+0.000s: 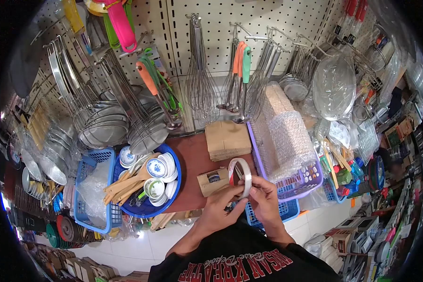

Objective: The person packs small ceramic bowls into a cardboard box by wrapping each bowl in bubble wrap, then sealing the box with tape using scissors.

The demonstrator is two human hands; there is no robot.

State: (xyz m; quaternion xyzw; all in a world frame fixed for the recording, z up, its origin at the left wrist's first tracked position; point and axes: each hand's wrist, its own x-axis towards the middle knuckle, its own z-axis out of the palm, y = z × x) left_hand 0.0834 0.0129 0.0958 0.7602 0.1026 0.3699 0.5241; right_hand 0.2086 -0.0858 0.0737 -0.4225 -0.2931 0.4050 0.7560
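One tape roll (240,175) sits in the middle of the view, held up on edge above the front of a red-brown counter (192,160). It is a thin ring of pale, glossy tape with a red core showing along its inner left rim. The hole faces left and slightly towards the camera, so the ring reads as a narrow oval. No loose end of tape can be made out.

Both hands grasp it from below. The left hand (224,201) comes up from the lower left on a bare forearm, its fingers bent and its fingertips meeting the roll's lower edge. The right hand (265,197) comes in from the lower right, its fingers curled against the outer band on the right side and its thumb pressed near the bottom of the ring. The two hands touch each other under the roll.

Just left of the roll a small cardboard box (211,181) lies on the counter, and behind it is a stack of brown paper bags (227,141). A round blue basket (176,188) of bowls and wooden spoons stands to the left. A purple basket (300,185) with bubble wrap stands to the right. Whisks (199,89) hang on the pegboard (221,19) behind.
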